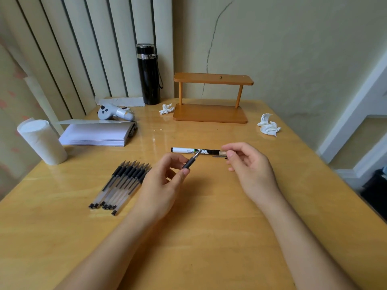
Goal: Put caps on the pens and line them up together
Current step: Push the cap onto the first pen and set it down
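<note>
My left hand (165,181) grips an uncapped pen (191,161) by its black grip, with the metal tip pointing up and to the right. My right hand (247,162) holds a clear pen cap (223,153) between thumb and fingers, a short way to the right of the tip. Several pens with black grips (123,181) lie side by side on the wooden table (209,227) to the left of my left hand. A white marker with a black and green label (188,150) lies flat just beyond both hands.
A wooden two-level stand (211,97) stands at the back. A black flask (149,74), a grey controller (113,113), a stack of white paper (96,133) and a paper roll (43,141) occupy the back left. Crumpled tissues (268,124) lie at the right and crumpled tissue (166,109) near the stand.
</note>
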